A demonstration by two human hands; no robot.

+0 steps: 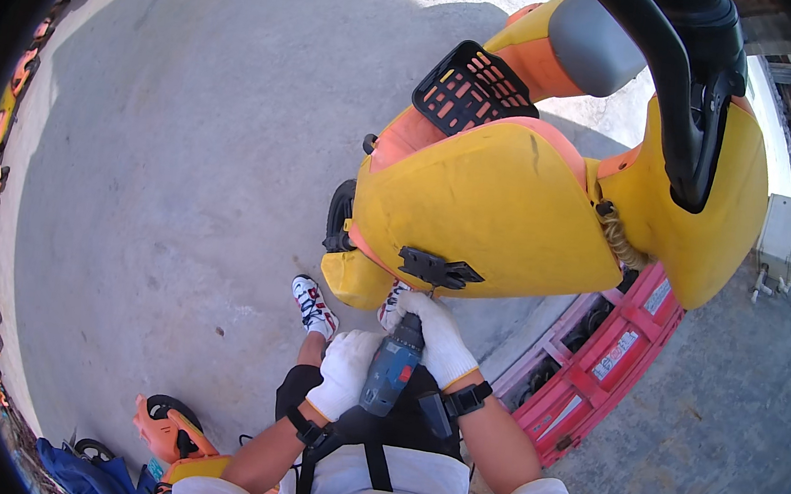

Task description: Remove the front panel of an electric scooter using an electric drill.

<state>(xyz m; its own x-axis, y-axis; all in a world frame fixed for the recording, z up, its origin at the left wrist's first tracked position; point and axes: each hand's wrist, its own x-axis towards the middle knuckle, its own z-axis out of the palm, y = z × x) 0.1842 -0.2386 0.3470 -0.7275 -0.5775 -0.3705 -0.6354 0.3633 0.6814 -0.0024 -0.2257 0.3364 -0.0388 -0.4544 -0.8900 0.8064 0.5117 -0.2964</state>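
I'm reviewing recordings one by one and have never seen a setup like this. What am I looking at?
There is no robot here. This single picture comes from a wide fisheye camera on a person's head, looking down, so straight edges bend near the rim. The white-gloved left hand and white-gloved right hand are at a blue power drill; their exact grip is hidden. Ahead is a yellow-and-orange scooter with a black plastic bracket near the hands. To the right, a red plastic crate sits on grey concrete ground.
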